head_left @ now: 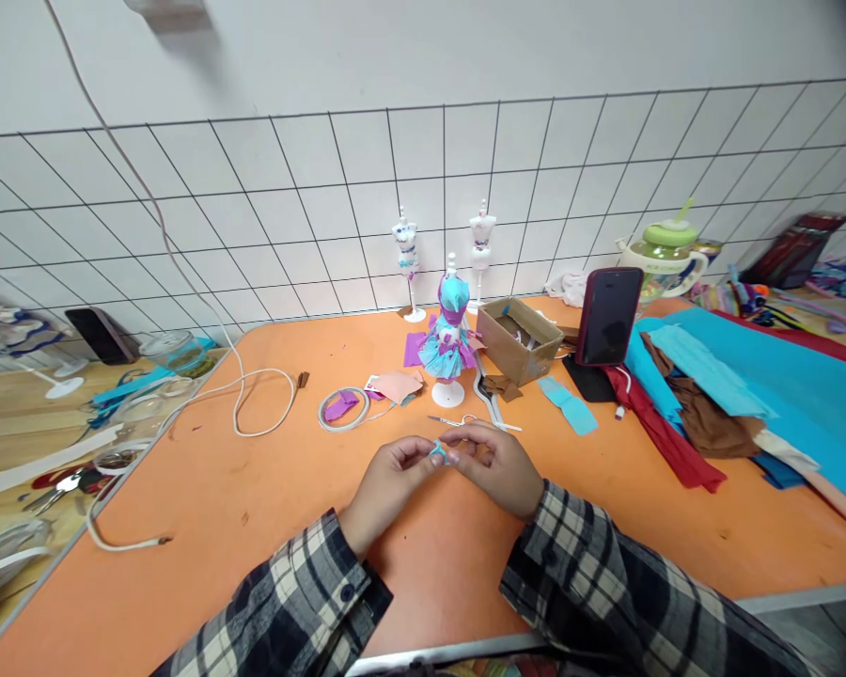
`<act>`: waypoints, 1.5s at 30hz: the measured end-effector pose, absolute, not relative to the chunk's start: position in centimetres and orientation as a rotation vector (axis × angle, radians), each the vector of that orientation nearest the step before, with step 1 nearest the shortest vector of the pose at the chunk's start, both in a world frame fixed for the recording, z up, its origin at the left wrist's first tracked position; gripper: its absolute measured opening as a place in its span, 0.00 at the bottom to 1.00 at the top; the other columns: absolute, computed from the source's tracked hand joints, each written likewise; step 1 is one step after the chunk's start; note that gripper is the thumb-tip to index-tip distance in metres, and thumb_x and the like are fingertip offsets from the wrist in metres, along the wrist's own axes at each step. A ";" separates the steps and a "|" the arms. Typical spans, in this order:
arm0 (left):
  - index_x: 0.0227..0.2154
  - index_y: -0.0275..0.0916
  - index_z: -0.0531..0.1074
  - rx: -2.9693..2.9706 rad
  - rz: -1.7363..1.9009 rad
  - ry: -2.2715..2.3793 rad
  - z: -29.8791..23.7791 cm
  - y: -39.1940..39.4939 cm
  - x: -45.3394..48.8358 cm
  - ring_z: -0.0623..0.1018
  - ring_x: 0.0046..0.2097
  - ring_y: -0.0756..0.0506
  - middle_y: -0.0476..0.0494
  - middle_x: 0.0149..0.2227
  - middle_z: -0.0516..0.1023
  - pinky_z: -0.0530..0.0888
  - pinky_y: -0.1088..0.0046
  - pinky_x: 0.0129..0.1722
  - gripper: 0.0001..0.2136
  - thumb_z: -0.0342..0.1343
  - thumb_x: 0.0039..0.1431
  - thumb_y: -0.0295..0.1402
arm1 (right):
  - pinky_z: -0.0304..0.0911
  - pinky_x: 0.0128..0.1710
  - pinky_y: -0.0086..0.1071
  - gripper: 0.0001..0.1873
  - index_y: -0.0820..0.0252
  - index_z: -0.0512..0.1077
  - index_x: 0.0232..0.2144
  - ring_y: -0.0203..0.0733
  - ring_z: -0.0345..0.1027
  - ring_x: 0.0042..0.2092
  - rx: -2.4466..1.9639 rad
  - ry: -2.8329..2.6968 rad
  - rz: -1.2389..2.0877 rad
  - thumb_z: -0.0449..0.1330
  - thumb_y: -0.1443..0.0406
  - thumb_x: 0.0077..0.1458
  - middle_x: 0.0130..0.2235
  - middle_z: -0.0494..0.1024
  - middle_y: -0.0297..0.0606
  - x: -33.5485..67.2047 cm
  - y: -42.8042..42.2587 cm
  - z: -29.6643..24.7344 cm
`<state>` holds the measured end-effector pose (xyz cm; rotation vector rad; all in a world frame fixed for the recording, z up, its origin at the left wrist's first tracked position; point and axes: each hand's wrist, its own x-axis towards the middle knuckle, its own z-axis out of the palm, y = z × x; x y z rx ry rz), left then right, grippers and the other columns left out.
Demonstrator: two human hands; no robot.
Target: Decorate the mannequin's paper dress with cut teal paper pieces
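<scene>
Over the orange table (pixel 254 508), my left hand (pixel 387 484) and my right hand (pixel 497 465) meet, and both pinch a small turquoise scrap of fabric (pixel 440 452) between their fingertips. Both sleeves are plaid. Just beyond the hands lie small scissors (pixel 458 420). Farther back stands a little mannequin (pixel 449 340) dressed in turquoise and purple cloth.
A cardboard box (pixel 516 340), a propped dark red phone (pixel 608 316) and piled blue, red and brown fabric (pixel 705 395) lie at right. Two bare mannequins (pixel 443 252) stand by the tiled wall. A white cable (pixel 254 404), a tape roll (pixel 344 408) and jars (pixel 176 353) are at left.
</scene>
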<state>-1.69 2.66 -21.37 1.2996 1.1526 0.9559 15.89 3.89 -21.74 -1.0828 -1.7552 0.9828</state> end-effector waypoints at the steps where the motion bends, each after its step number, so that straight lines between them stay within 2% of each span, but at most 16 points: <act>1: 0.30 0.35 0.76 1.338 0.944 1.159 -21.4 2.7 -1.7 0.74 0.34 0.46 0.45 0.30 0.78 0.70 0.71 0.38 0.12 0.63 0.50 0.40 | 0.62 0.33 0.31 0.09 0.56 0.76 0.35 0.38 0.65 0.33 -1.083 -1.766 0.945 0.62 0.61 0.51 0.35 0.76 0.37 15.9 3.9 -21.6; 3: 0.31 0.35 0.76 1.417 0.927 1.166 -21.6 2.6 -1.6 0.74 0.34 0.46 0.44 0.31 0.78 0.70 0.70 0.38 0.12 0.62 0.50 0.40 | 0.60 0.32 0.31 0.05 0.56 0.76 0.30 0.38 0.63 0.32 -1.084 -1.769 0.893 0.63 0.62 0.49 0.32 0.75 0.37 15.8 3.8 -21.5; 6: 0.32 0.35 0.76 1.514 0.911 1.176 -21.6 2.4 -1.4 0.75 0.37 0.44 0.42 0.33 0.78 0.71 0.69 0.41 0.11 0.61 0.52 0.39 | 0.59 0.32 0.31 0.03 0.57 0.75 0.27 0.37 0.62 0.32 -1.087 -1.737 0.889 0.63 0.64 0.49 0.31 0.74 0.36 15.8 3.9 -21.5; 13: 0.28 0.35 0.78 1.484 0.825 1.147 -21.2 2.2 -1.0 0.74 0.31 0.46 0.44 0.28 0.78 0.69 0.73 0.34 0.13 0.60 0.52 0.42 | 0.60 0.30 0.31 0.09 0.60 0.74 0.28 0.36 0.63 0.28 -1.100 -1.474 1.198 0.62 0.59 0.49 0.28 0.73 0.35 15.9 4.1 -21.8; 16: 0.28 0.35 0.78 1.427 0.842 1.165 -21.3 2.4 -1.1 0.73 0.31 0.46 0.46 0.27 0.78 0.68 0.73 0.34 0.14 0.61 0.50 0.43 | 0.61 0.28 0.30 0.12 0.60 0.74 0.30 0.35 0.63 0.27 -1.091 -1.385 1.315 0.63 0.57 0.47 0.29 0.75 0.36 15.8 4.1 -21.9; 19: 0.29 0.35 0.79 1.412 0.866 1.163 -21.5 2.5 -1.1 0.74 0.32 0.46 0.45 0.28 0.78 0.69 0.72 0.35 0.14 0.62 0.49 0.43 | 0.62 0.30 0.31 0.13 0.61 0.75 0.30 0.36 0.65 0.28 -1.098 -1.378 1.310 0.65 0.58 0.44 0.30 0.76 0.36 15.6 4.1 -22.2; 23: 0.26 0.36 0.78 1.506 0.844 1.172 -21.9 2.2 -0.9 0.74 0.30 0.47 0.46 0.26 0.78 0.68 0.73 0.32 0.14 0.61 0.51 0.44 | 0.65 0.32 0.32 0.12 0.61 0.75 0.29 0.37 0.68 0.30 -1.071 -1.362 1.289 0.65 0.58 0.44 0.30 0.77 0.37 16.0 4.4 -22.1; 27: 0.26 0.38 0.78 1.656 0.926 1.259 -22.1 2.1 -1.0 0.76 0.32 0.45 0.43 0.28 0.79 0.70 0.71 0.35 0.11 0.60 0.52 0.41 | 0.64 0.30 0.31 0.12 0.60 0.76 0.30 0.37 0.67 0.29 -1.010 -1.421 1.188 0.65 0.57 0.46 0.29 0.77 0.36 18.1 6.1 -19.5; 30: 0.32 0.40 0.78 1.689 1.323 1.412 -20.2 3.5 -1.5 0.76 0.39 0.43 0.43 0.34 0.79 0.70 0.69 0.42 0.09 0.57 0.56 0.39 | 0.65 0.33 0.32 0.12 0.60 0.77 0.30 0.38 0.69 0.32 -0.928 -1.530 1.169 0.66 0.57 0.45 0.30 0.77 0.36 19.9 8.5 -16.5; 33: 0.44 0.42 0.75 1.633 1.668 1.410 -16.2 6.2 -2.0 0.73 0.51 0.41 0.42 0.48 0.76 0.68 0.66 0.50 0.13 0.56 0.57 0.38 | 0.65 0.34 0.33 0.12 0.60 0.78 0.29 0.40 0.69 0.33 -0.868 -1.640 1.098 0.66 0.57 0.45 0.31 0.78 0.37 20.8 11.2 -14.1; 36: 0.58 0.44 0.63 1.603 1.429 1.164 -12.5 8.9 -1.8 0.65 0.61 0.39 0.41 0.59 0.67 0.62 0.61 0.58 0.26 0.57 0.56 0.36 | 0.65 0.36 0.34 0.12 0.61 0.78 0.30 0.40 0.69 0.34 -0.859 -1.705 1.016 0.66 0.58 0.46 0.32 0.78 0.38 20.6 13.6 -13.7; 38: 0.59 0.43 0.61 1.572 1.257 1.136 -11.3 10.1 -1.3 0.59 0.64 0.37 0.40 0.63 0.61 0.58 0.57 0.61 0.30 0.59 0.53 0.34 | 0.65 0.35 0.34 0.12 0.62 0.78 0.30 0.40 0.69 0.33 -0.869 -1.730 1.017 0.65 0.58 0.46 0.30 0.78 0.38 20.3 14.9 -14.2; 40: 0.59 0.42 0.61 1.539 1.148 1.150 -11.0 10.9 -0.6 0.56 0.65 0.35 0.39 0.65 0.57 0.58 0.55 0.61 0.33 0.62 0.49 0.34 | 0.65 0.35 0.34 0.12 0.62 0.78 0.30 0.40 0.69 0.32 -0.885 -1.748 1.004 0.65 0.58 0.46 0.29 0.78 0.38 20.2 15.8 -14.9; 43: 0.60 0.45 0.59 1.500 1.051 1.073 -11.3 11.4 0.3 0.63 0.61 0.33 0.39 0.65 0.55 0.66 0.54 0.56 0.36 0.64 0.47 0.34 | 0.64 0.35 0.34 0.12 0.62 0.78 0.30 0.40 0.69 0.32 -0.908 -1.731 0.971 0.65 0.59 0.46 0.30 0.79 0.38 20.4 16.6 -15.5; 45: 0.61 0.46 0.57 1.507 1.022 0.996 -11.5 11.7 0.7 0.69 0.57 0.34 0.39 0.64 0.57 0.71 0.57 0.51 0.37 0.64 0.47 0.32 | 0.64 0.34 0.33 0.11 0.62 0.78 0.30 0.40 0.69 0.32 -0.911 -1.728 0.961 0.64 0.59 0.47 0.30 0.79 0.38 20.5 16.6 -15.5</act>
